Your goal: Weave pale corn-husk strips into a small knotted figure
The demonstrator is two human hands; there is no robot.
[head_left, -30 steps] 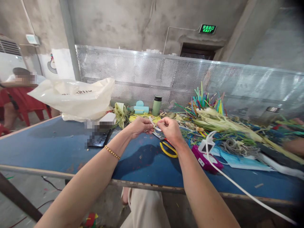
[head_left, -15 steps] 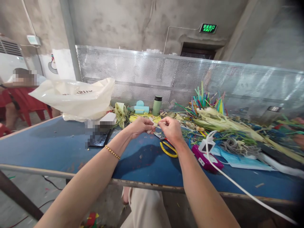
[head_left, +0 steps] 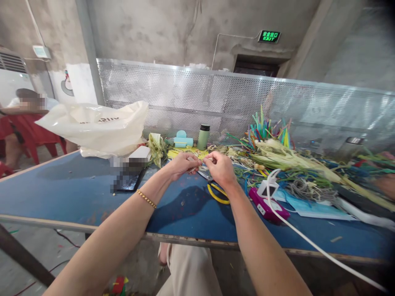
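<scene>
Over the blue table (head_left: 191,213), my left hand (head_left: 182,165) is closed in a pinch on a small pale strip (head_left: 192,159), which looks like dried corn husk. Opposite it, my right hand (head_left: 221,167) pinches at the near end of the same piece, fingertips almost touching those of the left. The fingers cover much of the strip. Below my right hand lie scissors with a yellow handle (head_left: 217,198), partly hidden by the wrist. A yellow sheet (head_left: 174,153) with scraps lies just behind the hands.
Left stands a cream plastic bag (head_left: 101,127), a phone (head_left: 128,179) nearer. A green bottle (head_left: 203,137) stands behind. On the right are corn husks (head_left: 286,154), coloured stems (head_left: 262,127), a purple power strip (head_left: 267,205) and a white cable (head_left: 302,234). A person sits far left.
My hands stay close together, and the fingers have shifted slightly on the pale strip. The right hand has turned and moved a little left. The view has shifted slightly.
</scene>
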